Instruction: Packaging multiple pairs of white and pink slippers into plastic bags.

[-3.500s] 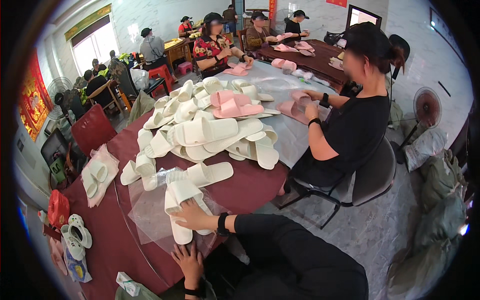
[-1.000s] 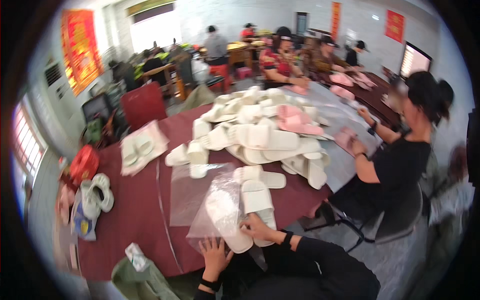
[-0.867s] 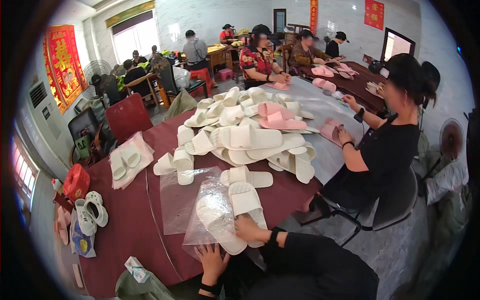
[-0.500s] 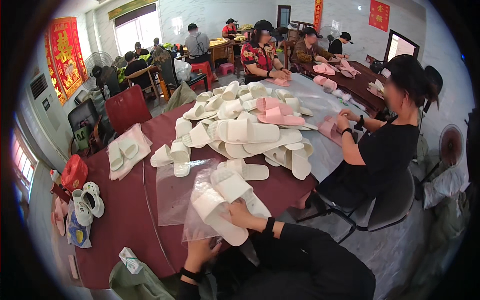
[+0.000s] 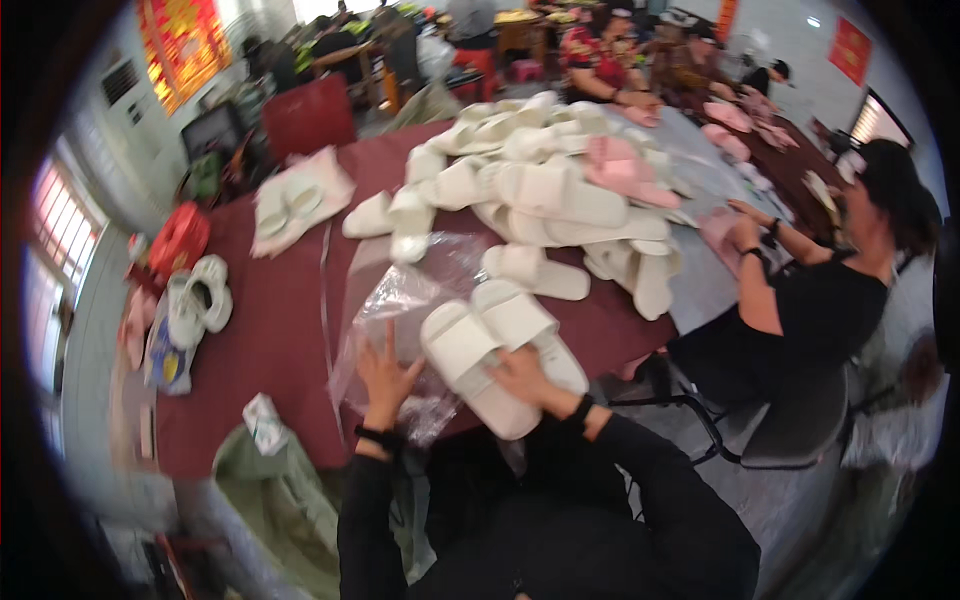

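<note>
two hands at a pair of white slippers and a clear bag on a dark red surface (image 5: 285,330)

the surface carries a big heap of white slippers (image 5: 545,195) with a few pink slippers (image 5: 622,168) on top, well beyond the hands. nearer lies a clear plastic bag (image 5: 405,300), crumpled at the near edge. the pair of white slippers (image 5: 500,350) sits side by side just right of the bag. the right hand (image 5: 525,378) is curled on the pair's near end, gripping it. the left hand (image 5: 385,375) lies on the bag, fingers spread, holding nothing.
</note>
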A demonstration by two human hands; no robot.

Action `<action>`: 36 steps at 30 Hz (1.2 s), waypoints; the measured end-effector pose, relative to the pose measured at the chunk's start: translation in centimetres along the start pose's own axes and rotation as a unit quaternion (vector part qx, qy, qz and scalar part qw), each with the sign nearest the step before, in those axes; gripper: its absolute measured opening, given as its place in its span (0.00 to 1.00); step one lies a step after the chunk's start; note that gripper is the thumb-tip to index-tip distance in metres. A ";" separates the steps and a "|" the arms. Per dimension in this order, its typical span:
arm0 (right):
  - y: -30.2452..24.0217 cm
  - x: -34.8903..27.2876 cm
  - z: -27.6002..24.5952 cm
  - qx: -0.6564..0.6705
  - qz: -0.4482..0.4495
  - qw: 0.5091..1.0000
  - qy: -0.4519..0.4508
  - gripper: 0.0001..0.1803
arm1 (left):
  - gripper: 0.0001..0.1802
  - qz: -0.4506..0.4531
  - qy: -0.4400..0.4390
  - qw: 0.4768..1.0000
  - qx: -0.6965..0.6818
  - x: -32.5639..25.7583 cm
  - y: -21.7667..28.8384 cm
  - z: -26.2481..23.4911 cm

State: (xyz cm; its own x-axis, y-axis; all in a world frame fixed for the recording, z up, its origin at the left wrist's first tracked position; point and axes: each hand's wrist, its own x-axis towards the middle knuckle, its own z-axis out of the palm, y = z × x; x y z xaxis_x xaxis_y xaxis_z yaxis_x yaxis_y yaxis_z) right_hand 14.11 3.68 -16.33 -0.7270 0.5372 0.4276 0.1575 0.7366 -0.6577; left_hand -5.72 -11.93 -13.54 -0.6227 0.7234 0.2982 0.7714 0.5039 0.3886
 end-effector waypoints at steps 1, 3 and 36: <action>-0.8 -0.2 -1.5 0.014 0.062 0.996 -0.060 0.14 | 0.43 -0.053 0.016 0.998 0.021 0.0 -1.2 0.1; -1.5 -0.9 -4.0 0.071 0.053 0.995 -0.039 0.10 | 0.42 -0.060 0.071 0.996 0.019 0.0 -4.0 0.8; -3.4 -6.8 -12.7 0.100 -0.039 0.879 -0.464 0.31 | 0.22 0.122 -0.219 0.959 -0.129 -3.4 1.1 0.3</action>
State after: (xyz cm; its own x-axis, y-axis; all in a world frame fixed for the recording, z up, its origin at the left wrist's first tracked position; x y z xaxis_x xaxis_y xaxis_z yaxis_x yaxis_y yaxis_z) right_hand 27.05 2.74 -9.17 -0.9774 -0.1473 -0.1517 0.0285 0.6191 -0.7848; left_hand -2.75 -13.70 -14.40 -0.2689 0.9626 0.0348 0.7938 0.2010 0.5741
